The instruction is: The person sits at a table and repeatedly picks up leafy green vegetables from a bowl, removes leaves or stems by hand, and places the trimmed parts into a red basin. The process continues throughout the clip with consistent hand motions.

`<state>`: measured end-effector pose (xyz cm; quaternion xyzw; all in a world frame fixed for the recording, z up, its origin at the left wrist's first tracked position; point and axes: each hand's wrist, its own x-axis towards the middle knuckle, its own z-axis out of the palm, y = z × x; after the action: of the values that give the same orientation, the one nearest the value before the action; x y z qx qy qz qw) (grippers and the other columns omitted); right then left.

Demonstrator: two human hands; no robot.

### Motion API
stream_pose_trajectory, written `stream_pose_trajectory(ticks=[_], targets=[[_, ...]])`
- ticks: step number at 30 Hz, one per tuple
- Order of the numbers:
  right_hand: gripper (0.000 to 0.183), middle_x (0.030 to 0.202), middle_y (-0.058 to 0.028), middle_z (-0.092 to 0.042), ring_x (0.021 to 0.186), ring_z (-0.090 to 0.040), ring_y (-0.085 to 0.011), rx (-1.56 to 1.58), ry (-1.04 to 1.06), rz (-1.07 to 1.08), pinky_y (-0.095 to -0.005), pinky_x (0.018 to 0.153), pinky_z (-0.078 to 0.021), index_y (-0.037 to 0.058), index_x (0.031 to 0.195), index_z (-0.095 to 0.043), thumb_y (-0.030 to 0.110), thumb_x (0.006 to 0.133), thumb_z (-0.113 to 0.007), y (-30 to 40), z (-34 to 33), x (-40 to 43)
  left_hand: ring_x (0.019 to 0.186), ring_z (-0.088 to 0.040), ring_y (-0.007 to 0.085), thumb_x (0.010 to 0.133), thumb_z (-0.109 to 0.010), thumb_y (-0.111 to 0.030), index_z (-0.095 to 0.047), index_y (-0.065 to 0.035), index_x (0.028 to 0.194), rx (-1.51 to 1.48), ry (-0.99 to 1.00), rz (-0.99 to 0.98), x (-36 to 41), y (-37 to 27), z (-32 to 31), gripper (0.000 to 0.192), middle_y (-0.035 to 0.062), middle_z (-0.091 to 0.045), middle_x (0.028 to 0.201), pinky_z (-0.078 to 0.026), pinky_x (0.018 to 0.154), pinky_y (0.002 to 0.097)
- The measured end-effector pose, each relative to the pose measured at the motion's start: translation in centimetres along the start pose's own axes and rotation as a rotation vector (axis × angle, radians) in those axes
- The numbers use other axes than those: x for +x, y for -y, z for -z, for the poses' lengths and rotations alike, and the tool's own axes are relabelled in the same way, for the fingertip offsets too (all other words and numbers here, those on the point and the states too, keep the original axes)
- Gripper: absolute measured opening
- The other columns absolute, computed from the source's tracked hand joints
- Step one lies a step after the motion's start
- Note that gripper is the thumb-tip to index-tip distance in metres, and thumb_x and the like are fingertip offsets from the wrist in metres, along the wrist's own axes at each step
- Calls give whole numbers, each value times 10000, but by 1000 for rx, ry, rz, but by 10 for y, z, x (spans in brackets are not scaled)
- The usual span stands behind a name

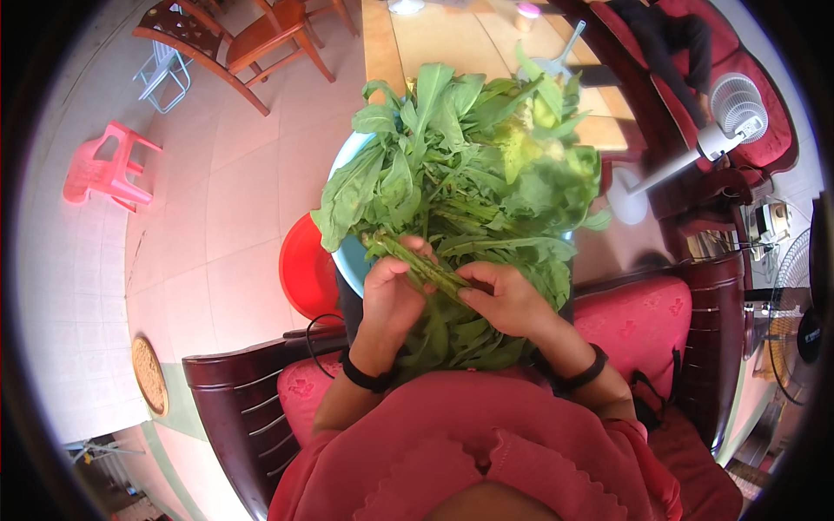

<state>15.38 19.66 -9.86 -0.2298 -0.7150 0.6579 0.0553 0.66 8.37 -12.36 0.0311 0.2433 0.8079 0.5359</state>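
Observation:
A green stalk of a leafy vegetable (423, 266) slants between my two hands, its cut end at the upper left. My left hand (395, 293) grips it near that end, fingers curled around it. Thumb and fingers of my right hand (505, 296) pinch it lower down, and leaves hang below towards my lap. Just beyond my hands, a big heap of leafy greens (456, 163) fills a light blue basin (352, 257) and spills over its rim. Some leaves at the heap's right side are yellowed. The heap hides most of the basin.
A red basin (303, 267) sits at the left of the blue one. Ahead is a tiled table (436, 39) with a pink-lidded jar (526, 16). A white standing fan (671, 166) is at the right, near a seated person's legs (677, 52). A pink plastic stool (111, 166) stands left.

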Motion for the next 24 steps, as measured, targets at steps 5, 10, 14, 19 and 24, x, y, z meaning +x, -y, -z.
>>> stream_pose_trajectory(ticks=[5, 10, 14, 19, 24], targets=[[203, 818, -105, -600, 716, -565, -168, -150, -158, 107, -293, 646, -451, -11, 984, -603, 75, 801, -619, 4, -12, 3, 878, -510, 234, 843, -562, -315, -554, -22, 1071, -130, -116, -93, -2, 4, -12, 370, 84, -559, 960, -407, 683, 304], [222, 826, -44, -632, 727, -560, -79, -177, -32, 81, -238, 647, -460, -22, 1007, -610, 35, 797, -652, 8, -8, 1, 849, -533, 201, 841, -615, -203, -559, -12, 1064, 211, -185, -217, -1, 5, -6, 299, 70, -574, 938, -425, 717, 304], [248, 852, -48, -638, 753, -585, -90, 12, 101, -48, -231, 674, -483, -38, 1015, -612, 2, 776, -667, 8, 18, 2, 811, -552, 193, 824, -634, -112, -565, -28, 1028, 161, -161, -165, 2, -17, 11, 231, 53, -581, 888, -443, 740, 309], [295, 935, -39, -624, 846, -581, -94, 221, 138, -117, -226, 735, -480, -32, 1053, -600, -33, 764, -661, 3, 32, -2, 795, -567, 191, 860, -598, -109, -557, -54, 987, 117, -297, -290, 6, -29, 18, 144, 55, -594, 887, -451, 675, 309], [376, 979, -71, -606, 892, -567, -113, 462, 264, -110, -246, 779, -461, -21, 1111, -549, -3, 754, -664, -1, 11, -8, 813, -551, 223, 921, -517, -215, -523, -78, 963, 12, -173, -203, 1, -32, 9, 144, 73, -571, 876, -457, 746, 382]])
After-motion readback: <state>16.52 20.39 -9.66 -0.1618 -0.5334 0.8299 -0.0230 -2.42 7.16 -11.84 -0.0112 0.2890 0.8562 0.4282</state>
